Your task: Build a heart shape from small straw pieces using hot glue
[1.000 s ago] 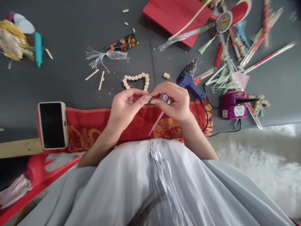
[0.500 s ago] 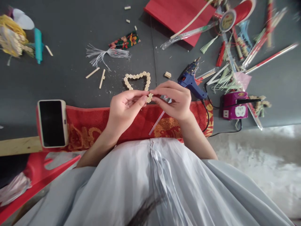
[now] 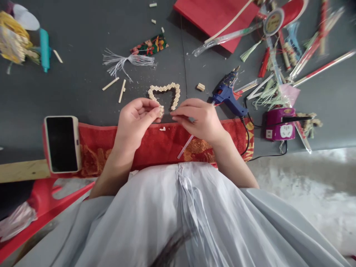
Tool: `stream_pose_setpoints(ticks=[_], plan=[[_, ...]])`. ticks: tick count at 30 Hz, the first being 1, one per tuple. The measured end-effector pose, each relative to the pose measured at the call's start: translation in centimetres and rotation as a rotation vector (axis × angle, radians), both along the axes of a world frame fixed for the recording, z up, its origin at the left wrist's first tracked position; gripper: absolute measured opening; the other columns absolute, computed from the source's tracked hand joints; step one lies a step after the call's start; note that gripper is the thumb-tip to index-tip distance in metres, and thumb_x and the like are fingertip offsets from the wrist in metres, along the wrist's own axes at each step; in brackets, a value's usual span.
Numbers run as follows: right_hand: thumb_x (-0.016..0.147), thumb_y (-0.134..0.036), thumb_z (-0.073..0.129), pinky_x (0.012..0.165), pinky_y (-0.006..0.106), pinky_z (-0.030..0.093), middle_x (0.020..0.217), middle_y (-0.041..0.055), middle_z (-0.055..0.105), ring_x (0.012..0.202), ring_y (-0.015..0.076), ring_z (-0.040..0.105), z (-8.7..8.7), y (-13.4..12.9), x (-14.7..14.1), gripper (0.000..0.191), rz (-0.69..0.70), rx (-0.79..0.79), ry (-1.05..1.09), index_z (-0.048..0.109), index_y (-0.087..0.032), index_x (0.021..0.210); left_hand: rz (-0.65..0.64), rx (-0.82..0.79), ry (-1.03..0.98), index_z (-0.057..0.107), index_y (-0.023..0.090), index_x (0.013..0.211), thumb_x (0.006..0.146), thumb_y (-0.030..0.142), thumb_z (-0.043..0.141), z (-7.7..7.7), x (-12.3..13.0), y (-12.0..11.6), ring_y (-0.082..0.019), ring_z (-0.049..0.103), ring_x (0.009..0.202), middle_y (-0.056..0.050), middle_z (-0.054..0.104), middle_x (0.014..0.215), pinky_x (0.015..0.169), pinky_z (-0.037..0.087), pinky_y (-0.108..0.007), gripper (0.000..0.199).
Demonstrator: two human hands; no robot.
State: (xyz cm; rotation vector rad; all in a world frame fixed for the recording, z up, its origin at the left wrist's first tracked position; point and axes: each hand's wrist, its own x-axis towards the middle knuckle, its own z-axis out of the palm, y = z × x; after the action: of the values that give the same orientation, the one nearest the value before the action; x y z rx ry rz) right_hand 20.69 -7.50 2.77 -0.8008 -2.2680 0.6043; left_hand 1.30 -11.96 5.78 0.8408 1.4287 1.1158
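Note:
My left hand (image 3: 136, 122) pinches a small cream cluster of short straw-like pieces (image 3: 160, 112) between thumb and forefinger. Just beyond it, a chain of similar clusters (image 3: 164, 88) lies on the grey table, bent into an open, heart-like outline. Whether the held cluster touches the chain's left end, I cannot tell. My right hand (image 3: 200, 118) has its thumb and fingertips pressed together beside the chain's right end. Anything between those fingertips is too small to make out. Below the hands, a small white scrap (image 3: 162, 129) rests on a red patterned towel (image 3: 155, 146).
A blue glue gun (image 3: 228, 94) lies right of my right hand, its cord running past a purple power socket (image 3: 279, 124). A phone (image 3: 61, 144) rests at left on the towel. Cut straw pieces (image 3: 121, 91), white tassel threads (image 3: 129, 60) and a red bag (image 3: 217, 22) lie farther back.
My hands have moved apart. The left one has shifted left with the cluster, while the right fingertips have moved slightly left, to the chain's right end. The white scrap now shows.

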Motion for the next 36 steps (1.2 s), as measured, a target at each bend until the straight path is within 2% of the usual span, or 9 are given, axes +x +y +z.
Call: stream_pose_setpoints(ticks=[6, 10, 12, 14, 17, 22, 27, 32, 36], plan=[[0.095, -0.02, 0.053, 0.074, 0.03, 0.045, 0.084, 0.0081, 0.067, 0.081, 0.0186, 0.059, -0.3, -1.5, -1.7, 0.022, 0.132, -0.167, -0.341, 0.075, -0.015, 0.089, 0.036, 0.018, 0.125, 0.067, 0.019, 0.084, 0.075, 0.023, 0.075, -1.1, -1.4, -1.0, -0.009, 0.066, 0.071, 0.001, 0.069, 0.077, 0.068, 0.056, -0.02, 0.013], [0.094, -0.02, 0.054, 0.074, 0.032, 0.042, 0.086, 0.0099, 0.065, 0.081, 0.0204, 0.055, -0.7, -2.1, -2.5, 0.021, 0.149, -0.172, -0.459, 0.075, -0.014, 0.096, 0.003, 0.023, 0.141, 0.066, 0.018, 0.087, 0.075, 0.022, 0.074, -1.9, -1.8, -1.6, -0.009, 0.064, 0.073, 0.0, 0.069, 0.08, 0.069, 0.054, -0.02, 0.015], [0.097, -0.02, 0.049, 0.073, 0.032, 0.042, 0.085, 0.01, 0.064, 0.08, 0.0201, 0.054, -1.0, -2.2, -2.6, 0.026, 0.146, -0.144, -0.461, 0.074, -0.014, 0.093, -0.018, 0.024, 0.154, 0.066, 0.018, 0.09, 0.076, 0.023, 0.073, -2.2, -1.8, -1.7, -0.01, 0.064, 0.073, 0.0, 0.068, 0.081, 0.069, 0.054, -0.021, 0.016], [0.099, -0.021, 0.045, 0.073, 0.031, 0.042, 0.083, 0.0093, 0.064, 0.079, 0.0192, 0.053, -1.5, -2.3, -2.5, 0.03, 0.143, -0.101, -0.424, 0.073, -0.015, 0.088, -0.038, 0.027, 0.167, 0.067, 0.017, 0.091, 0.078, 0.024, 0.071, -2.4, -1.8, -1.9, -0.01, 0.063, 0.075, -0.001, 0.068, 0.082, 0.07, 0.053, -0.021, 0.015], [0.098, -0.02, 0.049, 0.074, 0.03, 0.045, 0.083, 0.0083, 0.065, 0.079, 0.0182, 0.055, -2.0, -2.3, -2.2, 0.026, 0.113, -0.088, -0.269, 0.071, -0.015, 0.085, -0.074, 0.031, 0.155, 0.069, 0.017, 0.093, 0.08, 0.026, 0.07, -2.4, -1.7, -2.1, -0.01, 0.064, 0.076, -0.001, 0.069, 0.085, 0.07, 0.053, -0.021, 0.015], [0.095, -0.023, 0.059, 0.069, 0.026, 0.046, 0.078, 0.0036, 0.067, 0.073, 0.013, 0.059, -1.5, -2.2, -1.5, 0.015, -0.025, -0.277, 0.078, 0.068, -0.016, 0.086, -0.101, 0.025, 0.003, 0.068, 0.019, 0.094, 0.083, 0.028, 0.069, -2.1, -1.2, -2.1, -0.01, 0.068, 0.077, 0.0, 0.07, 0.087, 0.073, 0.058, -0.022, 0.014], [0.092, -0.027, 0.064, 0.061, 0.023, 0.043, 0.078, 0.0008, 0.069, 0.069, 0.0099, 0.058, -0.4, -2.6, -1.3, 0.014, -0.154, -0.445, 0.244, 0.068, -0.018, 0.083, -0.114, -0.004, -0.181, 0.068, 0.021, 0.093, 0.079, 0.031, 0.075, -2.4, -0.6, -1.6, -0.009, 0.069, 0.077, 0.002, 0.068, 0.084, 0.07, 0.06, -0.019, 0.018], [0.091, -0.032, 0.065, 0.062, 0.022, 0.045, 0.077, 0.0007, 0.069, 0.069, 0.0095, 0.059, -0.3, -3.0, -1.5, 0.018, -0.19, -0.568, 0.364, 0.07, -0.017, 0.084, -0.121, 0.041, -0.217, 0.07, 0.022, 0.091, 0.076, 0.034, 0.081, -2.4, -0.1, -1.1, -0.008, 0.068, 0.075, 0.002, 0.069, 0.086, 0.07, 0.06, -0.018, 0.022], [0.091, -0.037, 0.066, 0.065, 0.023, 0.048, 0.077, 0.0008, 0.07, 0.069, 0.0096, 0.06, -0.6, -3.0, -1.4, 0.022, -0.189, -0.684, 0.444, 0.071, -0.016, 0.085, -0.118, 0.104, -0.169, 0.071, 0.023, 0.093, 0.076, 0.038, 0.083, -2.1, 0.2, -0.9, -0.008, 0.069, 0.078, 0.001, 0.07, 0.092, 0.073, 0.061, -0.018, 0.026]])
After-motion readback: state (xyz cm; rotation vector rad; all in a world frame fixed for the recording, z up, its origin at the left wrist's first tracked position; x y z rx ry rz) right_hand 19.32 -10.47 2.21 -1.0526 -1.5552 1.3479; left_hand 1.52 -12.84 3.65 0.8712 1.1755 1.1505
